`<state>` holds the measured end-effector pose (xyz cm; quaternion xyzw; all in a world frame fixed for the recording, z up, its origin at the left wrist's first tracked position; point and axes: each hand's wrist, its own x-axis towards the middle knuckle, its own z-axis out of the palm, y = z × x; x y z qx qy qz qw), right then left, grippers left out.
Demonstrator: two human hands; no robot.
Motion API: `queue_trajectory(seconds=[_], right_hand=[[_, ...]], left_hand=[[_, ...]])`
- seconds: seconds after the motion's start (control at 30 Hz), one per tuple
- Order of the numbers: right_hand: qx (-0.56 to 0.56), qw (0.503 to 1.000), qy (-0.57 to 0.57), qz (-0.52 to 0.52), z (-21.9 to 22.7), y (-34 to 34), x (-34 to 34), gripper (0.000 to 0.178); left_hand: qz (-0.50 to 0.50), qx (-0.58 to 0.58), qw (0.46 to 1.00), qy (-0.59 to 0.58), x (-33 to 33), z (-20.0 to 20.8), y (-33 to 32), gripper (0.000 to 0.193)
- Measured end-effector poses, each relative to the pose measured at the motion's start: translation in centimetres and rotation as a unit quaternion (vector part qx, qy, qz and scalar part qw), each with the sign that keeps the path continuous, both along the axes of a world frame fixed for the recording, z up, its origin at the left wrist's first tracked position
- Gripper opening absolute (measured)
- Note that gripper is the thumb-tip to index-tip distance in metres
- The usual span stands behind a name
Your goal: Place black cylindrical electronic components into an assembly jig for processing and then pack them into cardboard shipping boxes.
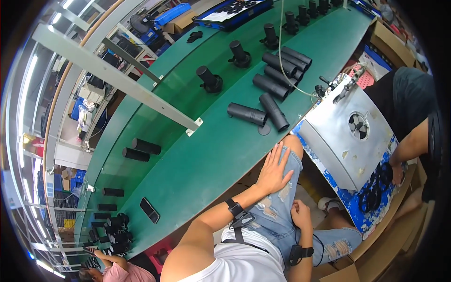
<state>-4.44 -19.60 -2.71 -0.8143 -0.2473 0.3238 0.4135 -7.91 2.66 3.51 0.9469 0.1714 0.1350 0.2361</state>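
My left hand (273, 172) lies flat on my raised knee in ripped jeans, fingers stretched out and nothing in it. Loosely curled, my right hand (301, 214) rests by my other thigh, and I see nothing in it. Both wrists wear black straps with small devices; a dark cable runs by the right one. Beyond my knee, on the green bench (197, 164), a black tube (274, 112) and another black tube (246, 113) lie next to a small dark disc (264, 129). More black tubes (282, 70) lie together farther off.
Upright black parts with round bases (209, 80) line the green conveyor. A phone (150, 210) lies on the bench. At right stands a metal box with a fan (359, 126); beside it a co-worker's hand (398, 173) touches black loops (376, 188). Another person (117, 270) sits lower left.
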Motion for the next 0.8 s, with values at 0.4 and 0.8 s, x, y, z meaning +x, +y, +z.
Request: queue_trajectory(seconds=[0.4,0.8], right_hand=[[-0.003,1.000,-0.006,-0.009,-0.1,-0.3,0.0,0.020],[-0.024,1.000,0.012,-0.016,1.0,-0.5,0.1,0.024]], left_hand=[[-0.150,0.045,0.988,0.007,0.5,1.0,0.1,0.081],[-0.149,0.025,0.989,0.005,0.9,1.1,-0.2,0.076]])
